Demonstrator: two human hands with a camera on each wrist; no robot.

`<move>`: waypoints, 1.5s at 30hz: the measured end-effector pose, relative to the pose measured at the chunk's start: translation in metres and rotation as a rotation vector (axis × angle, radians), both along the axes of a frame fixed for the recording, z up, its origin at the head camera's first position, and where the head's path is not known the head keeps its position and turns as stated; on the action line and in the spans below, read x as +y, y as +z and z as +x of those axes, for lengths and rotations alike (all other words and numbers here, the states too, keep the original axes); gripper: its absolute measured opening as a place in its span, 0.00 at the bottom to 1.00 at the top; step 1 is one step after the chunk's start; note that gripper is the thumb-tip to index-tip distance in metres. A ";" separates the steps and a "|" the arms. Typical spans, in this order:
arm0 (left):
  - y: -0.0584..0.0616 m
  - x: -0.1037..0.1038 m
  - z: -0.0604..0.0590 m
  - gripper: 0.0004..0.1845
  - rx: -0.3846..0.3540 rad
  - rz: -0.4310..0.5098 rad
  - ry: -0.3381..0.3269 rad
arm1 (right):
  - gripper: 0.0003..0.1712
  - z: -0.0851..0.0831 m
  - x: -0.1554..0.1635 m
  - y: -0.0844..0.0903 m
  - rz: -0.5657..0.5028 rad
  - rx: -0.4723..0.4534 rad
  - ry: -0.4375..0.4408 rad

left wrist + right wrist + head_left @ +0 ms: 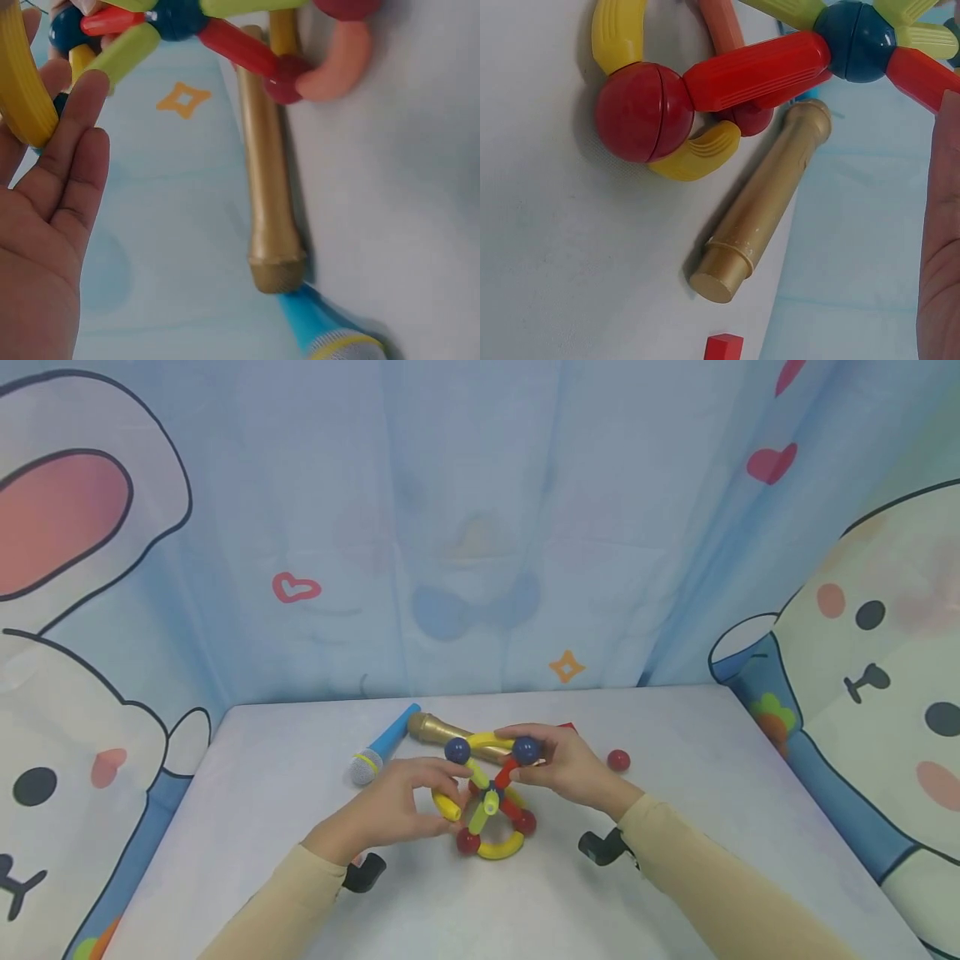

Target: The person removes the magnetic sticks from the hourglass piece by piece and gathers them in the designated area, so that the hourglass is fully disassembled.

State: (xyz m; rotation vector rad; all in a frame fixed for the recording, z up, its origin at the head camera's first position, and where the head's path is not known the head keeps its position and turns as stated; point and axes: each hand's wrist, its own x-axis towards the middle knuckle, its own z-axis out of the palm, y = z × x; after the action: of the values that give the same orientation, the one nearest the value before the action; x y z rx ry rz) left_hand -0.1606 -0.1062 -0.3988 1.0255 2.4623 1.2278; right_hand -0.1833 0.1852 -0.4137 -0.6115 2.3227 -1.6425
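A magnetic rod-and-ball construction stands on the white table, with red, yellow and light-green rods joined by red balls and blue balls. A dark blue ball sits at its middle, with rods spreading outward. My left hand pinches a curved yellow rod at the construction's left side; whether this rod touches a ball is hard to tell. At the upper right, my right hand grips the construction by a blue ball and the red rod below it.
Behind the construction lies a gold microphone, next to a blue toy microphone with a silver head. One loose red ball rests to the right. A red block lies near the gold microphone's end. A printed curtain hangs behind the table.
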 end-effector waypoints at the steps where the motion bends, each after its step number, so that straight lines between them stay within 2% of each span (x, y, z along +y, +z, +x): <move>1: -0.002 -0.004 0.002 0.11 -0.006 -0.011 0.016 | 0.32 0.000 0.000 0.000 -0.002 -0.002 0.000; 4: -0.011 -0.016 0.005 0.12 -0.038 -0.023 0.061 | 0.33 0.001 0.000 0.000 0.003 0.001 -0.004; 13: -0.054 -0.049 0.004 0.12 -0.097 -0.112 0.165 | 0.33 0.001 0.001 0.000 0.006 -0.006 -0.011; 19: -0.078 -0.068 0.003 0.14 -0.089 -0.178 0.182 | 0.32 0.001 0.001 0.000 0.008 -0.012 -0.014; 23: -0.089 -0.077 0.004 0.16 -0.101 -0.197 0.174 | 0.32 0.001 0.000 0.001 0.010 -0.004 -0.010; 30: -0.095 -0.088 0.005 0.16 -0.080 -0.189 0.163 | 0.33 0.001 0.000 0.002 0.018 0.000 -0.004; 38: -0.093 -0.097 0.005 0.14 -0.009 -0.205 0.149 | 0.33 0.002 0.000 0.003 0.025 0.000 -0.015; 45: -0.087 -0.103 0.006 0.16 -0.021 -0.260 0.163 | 0.33 0.001 0.000 0.002 0.036 -0.006 -0.025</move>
State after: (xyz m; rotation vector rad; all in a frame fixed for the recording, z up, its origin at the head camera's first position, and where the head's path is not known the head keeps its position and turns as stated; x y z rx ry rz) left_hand -0.1544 -0.2096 -0.4856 0.7529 2.6434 0.9193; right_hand -0.1820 0.1851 -0.4119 -0.5710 2.3591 -1.6078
